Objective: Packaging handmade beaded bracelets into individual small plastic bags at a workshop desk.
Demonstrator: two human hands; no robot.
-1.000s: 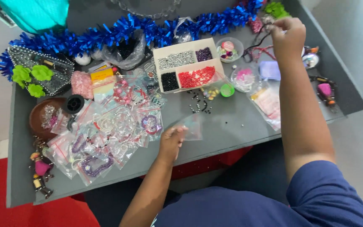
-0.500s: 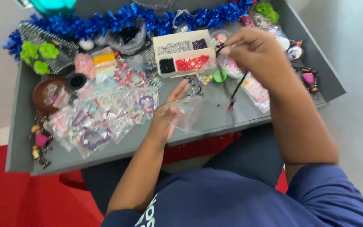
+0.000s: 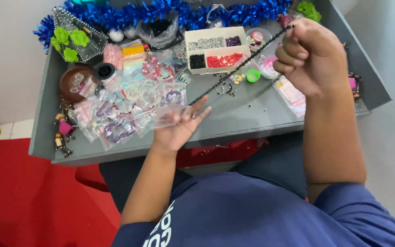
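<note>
Beads on a dark strand (image 3: 241, 66) now hang stretched in the air above the counter (image 3: 234, 121), running on a slant from upper right down to lower left. Half a second ago the strand dangled short from the right hand, close over the bead box; a second ago that hand was far back at the counter's edge among the little dishes. Now the right hand (image 3: 309, 57) is lifted near the camera, curled into a fist with the strand's upper end pinched between thumb and fingers. The left hand (image 3: 179, 123) has turned palm up at the front of the counter, fingers spread, holding a small clear plastic bag (image 3: 170, 114); the strand's lower end reaches down to the bag, and whether it has already gone inside I cannot tell. From where things stand, the strand looks to be lined up with the bag rather than lying loose.

Behind the strand sits the compartmented bead box (image 3: 216, 48) with red, black, silver and purple beads. A green cup (image 3: 253, 75) stands just beside it, with loose beads scattered nearby. To the left lie many clear packets of bracelets (image 3: 129, 103), a brown bowl (image 3: 76, 82), and blue tinsel (image 3: 170, 11) along the back edge.
</note>
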